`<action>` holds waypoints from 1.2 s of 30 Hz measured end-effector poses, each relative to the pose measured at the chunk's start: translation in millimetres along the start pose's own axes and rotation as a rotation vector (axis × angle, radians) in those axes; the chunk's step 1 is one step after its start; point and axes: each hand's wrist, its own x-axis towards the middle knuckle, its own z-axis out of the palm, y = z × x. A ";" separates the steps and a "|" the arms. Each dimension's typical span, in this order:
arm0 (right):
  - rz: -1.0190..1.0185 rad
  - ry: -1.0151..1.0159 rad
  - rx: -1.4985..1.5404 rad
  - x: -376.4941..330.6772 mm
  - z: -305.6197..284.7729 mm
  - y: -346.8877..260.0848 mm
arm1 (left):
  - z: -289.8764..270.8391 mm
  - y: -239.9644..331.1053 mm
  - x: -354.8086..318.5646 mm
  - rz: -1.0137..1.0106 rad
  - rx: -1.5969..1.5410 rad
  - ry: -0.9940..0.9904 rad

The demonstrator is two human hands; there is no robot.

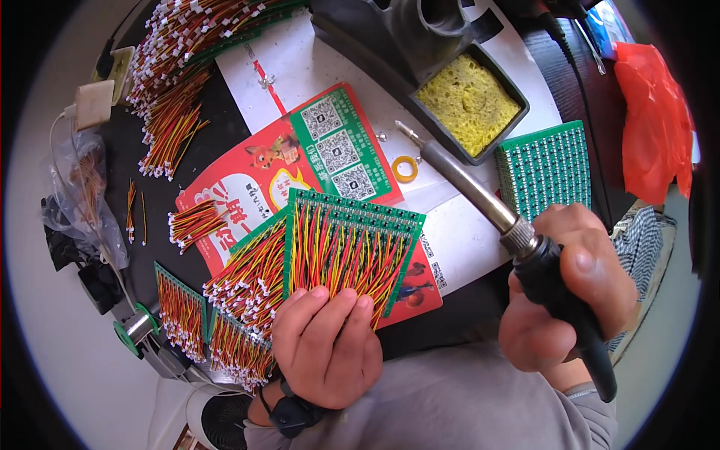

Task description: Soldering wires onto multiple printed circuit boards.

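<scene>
My right hand [574, 289] is closed around the black handle of a soldering iron [480, 191], whose tip points up and left toward the sponge stand. My left hand [330, 345] lies with bent fingers over the near edge of a green circuit board panel [352, 206], pressing on the red, yellow and black wires [341, 251] attached to it. The thumb is hidden. Just left of this panel, and partly under it, is another wired panel [251, 274] with white connectors at its wire ends. The iron's tip is apart from the boards.
A yellow sponge [471, 97] sits in a black iron stand [517, 127]. Bare green boards [544, 165] are stacked at the right, near a red plastic bag [654, 124]. Wired boards [180, 307] lie at left; wire bundles [169, 120] pile up behind. A solder spool [137, 330] stands at the left edge.
</scene>
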 end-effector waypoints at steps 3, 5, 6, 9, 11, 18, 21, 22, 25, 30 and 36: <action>0.015 0.000 0.014 -0.8 -0.7 -2.2 | 1.5 -0.6 0.8 0.012 -0.008 -0.003; 0.028 -0.005 0.022 -0.3 -1.6 -3.1 | 0.5 -0.3 0.3 0.003 -0.015 -0.001; 0.034 -0.011 0.039 -0.7 -1.5 -3.5 | 0.3 0.3 -1.2 -0.011 -0.019 -0.002; 0.025 -0.013 0.062 -0.6 -0.4 -2.1 | 3.7 0.2 -2.1 0.005 0.007 0.027; 0.007 -0.008 0.066 -0.1 -1.8 -1.6 | 4.5 0.5 -3.4 0.024 0.006 0.016; 0.003 0.021 0.132 -3.4 -6.0 -4.3 | -11.5 0.2 -2.9 0.179 -0.033 -0.154; -0.006 0.056 0.194 -6.2 -5.0 0.2 | -20.3 -4.5 1.5 0.222 -0.008 -0.172; -0.003 0.076 0.232 -7.0 -4.0 0.5 | -25.2 -5.5 1.2 0.219 -0.004 -0.182; 0.093 0.136 0.333 -9.2 -4.6 -8.0 | -33.8 3.8 8.3 0.161 0.064 -0.184; 0.165 0.159 0.351 -31.7 -14.9 -6.8 | -17.9 35.4 7.9 0.121 -0.061 -0.021; 0.182 0.143 0.339 -50.1 -13.0 -3.9 | 20.4 33.8 12.3 0.019 0.028 0.050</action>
